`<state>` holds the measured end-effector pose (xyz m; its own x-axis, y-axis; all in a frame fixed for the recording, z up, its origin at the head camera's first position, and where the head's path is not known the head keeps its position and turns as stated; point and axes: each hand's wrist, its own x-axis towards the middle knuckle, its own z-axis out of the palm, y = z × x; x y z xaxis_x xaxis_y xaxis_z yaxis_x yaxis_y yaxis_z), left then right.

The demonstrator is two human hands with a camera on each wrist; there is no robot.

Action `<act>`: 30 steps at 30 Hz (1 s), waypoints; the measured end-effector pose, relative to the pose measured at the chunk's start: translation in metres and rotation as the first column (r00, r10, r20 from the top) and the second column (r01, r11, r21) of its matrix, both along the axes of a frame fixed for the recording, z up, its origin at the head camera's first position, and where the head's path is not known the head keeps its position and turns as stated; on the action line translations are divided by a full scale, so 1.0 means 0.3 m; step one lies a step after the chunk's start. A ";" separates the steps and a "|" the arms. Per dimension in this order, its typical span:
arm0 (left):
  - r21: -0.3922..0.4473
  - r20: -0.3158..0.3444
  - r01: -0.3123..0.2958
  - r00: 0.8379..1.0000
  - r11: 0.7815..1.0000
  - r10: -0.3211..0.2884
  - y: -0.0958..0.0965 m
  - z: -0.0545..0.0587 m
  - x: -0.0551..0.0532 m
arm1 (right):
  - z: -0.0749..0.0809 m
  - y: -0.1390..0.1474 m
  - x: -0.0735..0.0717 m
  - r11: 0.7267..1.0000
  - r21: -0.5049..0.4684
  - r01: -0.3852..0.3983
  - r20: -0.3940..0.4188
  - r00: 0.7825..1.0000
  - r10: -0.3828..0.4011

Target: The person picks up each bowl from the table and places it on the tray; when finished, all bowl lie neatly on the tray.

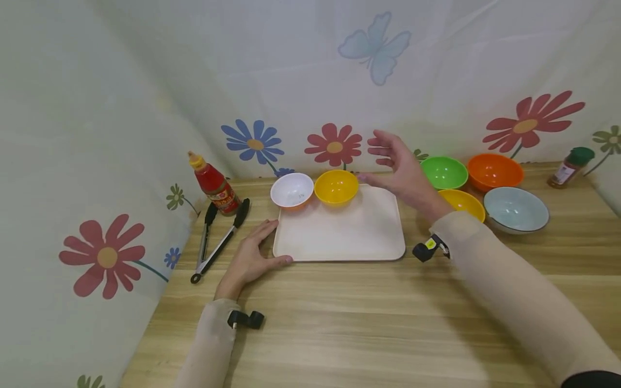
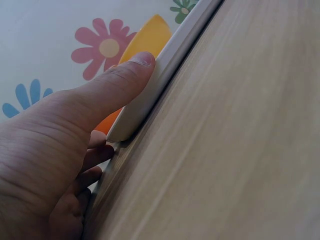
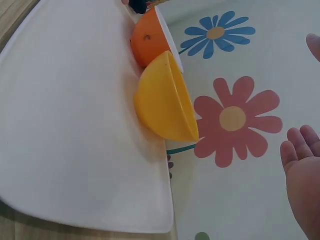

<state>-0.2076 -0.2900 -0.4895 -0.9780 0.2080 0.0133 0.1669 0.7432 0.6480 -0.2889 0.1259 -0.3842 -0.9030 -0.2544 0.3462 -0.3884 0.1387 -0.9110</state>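
Note:
A cream rectangular tray (image 1: 339,237) lies on the table, with two small bowls at its back left. One bowl (image 1: 292,191) is white inside and orange outside; beside it stands a yellow bowl (image 1: 337,188). At the tray's front left corner is my left hand (image 1: 249,258). Its straight thumb (image 2: 125,80) touches the rim, and its other fingers lie along the left side. My right hand (image 1: 400,170) is raised over the tray's back right, right of the yellow bowl. Its fingers are spread loosely and hold nothing; in the right wrist view they appear apart from the bowl.
Left of the tray are a red sauce bottle (image 1: 215,186) with a yellow cap and black-tipped tongs (image 1: 220,250). On the right sit a green bowl (image 1: 443,172), an orange bowl (image 1: 495,171), another yellow bowl (image 1: 463,203), a pale blue bowl (image 1: 516,209) and a green-capped jar (image 1: 571,167).

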 end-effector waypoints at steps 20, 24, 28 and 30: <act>-0.001 0.002 -0.003 1.000 1.000 0.003 0.005 0.003 0.000 | 0.137 0.218 0.104 0.996 0.063 0.069 -0.090 0.994 -0.063; -0.008 -0.004 0.000 1.000 1.000 0.000 0.004 0.001 -0.002 | 0.128 0.290 0.124 0.992 0.064 0.113 -0.085 0.991 -0.107; -0.015 -0.011 0.000 1.000 1.000 0.000 0.000 -0.004 -0.002 | 0.107 0.367 0.140 0.984 0.071 0.161 -0.082 0.985 -0.155; -0.015 -0.011 0.002 1.000 1.000 -0.002 0.000 -0.004 0.000 | 0.099 0.408 0.147 0.978 0.082 0.191 -0.080 0.980 -0.185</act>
